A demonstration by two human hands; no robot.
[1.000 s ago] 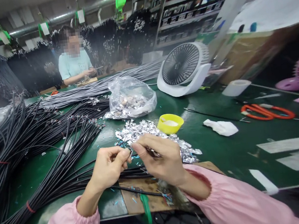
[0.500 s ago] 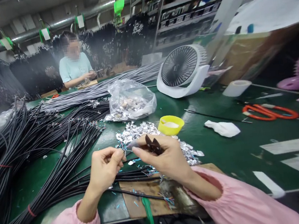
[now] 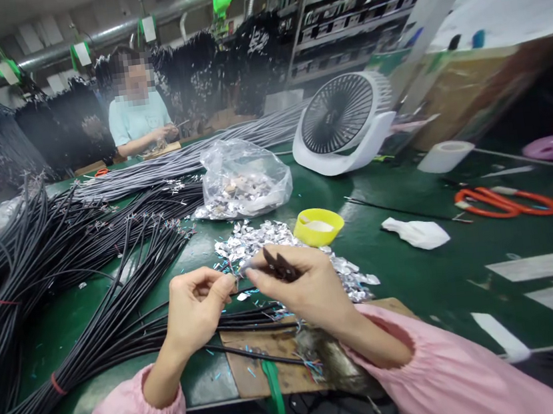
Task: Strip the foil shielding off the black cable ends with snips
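- A green counter fills a workshop, with piled cables to the left and shelving behind.
- Nearest, a wooden board lies at the counter's edge, with one black cable across it, coloured conductors fanned out; this free end is best left out from under the wrists.
- Above lie the thin wires, between the two hands, raised over the counter. The left hand has its grip closed on them, thumb against forefinger. Holding near the base of the strands should stop them twisting.
- The right hand has its grip wrapped round dark cutting nippers, jaws apparently parted and pointing up, while thumb and forefinger reach to the wires; contact is too blurred to tell. Good practice would be turning those blades well clear of the left fingertips and pulling gently, one strand at a time.
- Beside the left forearm runs a tied black cable bundle; its ends should be kept aligned.
- Just beyond the hands, foil scraps spread near a yellow dish; offcuts belong away from the bundle.
- Farther, a clear plastic bag, a white fan, grey cables and a seated co-worker.
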